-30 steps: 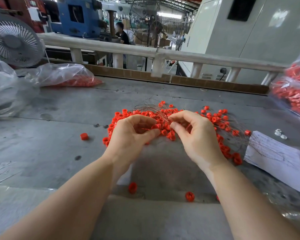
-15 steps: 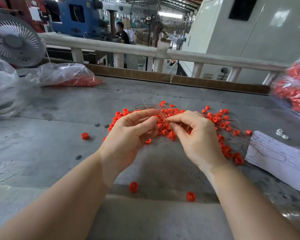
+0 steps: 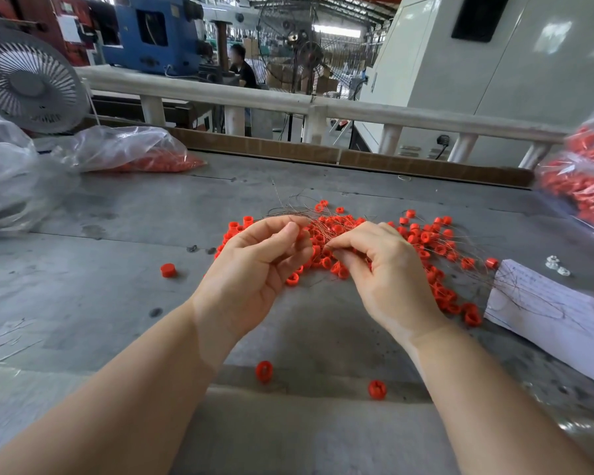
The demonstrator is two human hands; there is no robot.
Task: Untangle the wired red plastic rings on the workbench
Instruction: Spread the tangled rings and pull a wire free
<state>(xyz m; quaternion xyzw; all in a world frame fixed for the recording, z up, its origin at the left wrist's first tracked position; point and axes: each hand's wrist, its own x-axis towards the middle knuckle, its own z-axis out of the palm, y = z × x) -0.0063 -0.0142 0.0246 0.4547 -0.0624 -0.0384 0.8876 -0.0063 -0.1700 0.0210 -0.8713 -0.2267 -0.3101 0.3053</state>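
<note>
Nearest the counter's (image 3: 83, 303) front edge lie two loose red rings (image 3: 264, 371), apart from the rest. Just beyond them both forearms reach forward, wrists raised off the surface. The left hand (image 3: 254, 269) is turned palm inward, its fingers (image 3: 290, 250) curled and pinching fine wire at the near edge of the tangle; the right hand (image 3: 388, 269) mirrors it, thumb and forefinger pinching strands close beside the left. The tangle of wired red rings (image 3: 422, 238) spreads across the middle of the counter, trailing right onto a sheet of paper (image 3: 563, 320). The rings look light and hard, the wire thin, springy and quick to snag, so it is probably best held by the wire near a ring rather than tugged. Farther back sit plastic bags (image 3: 124, 149) of red parts and a fan (image 3: 28, 80).
</note>
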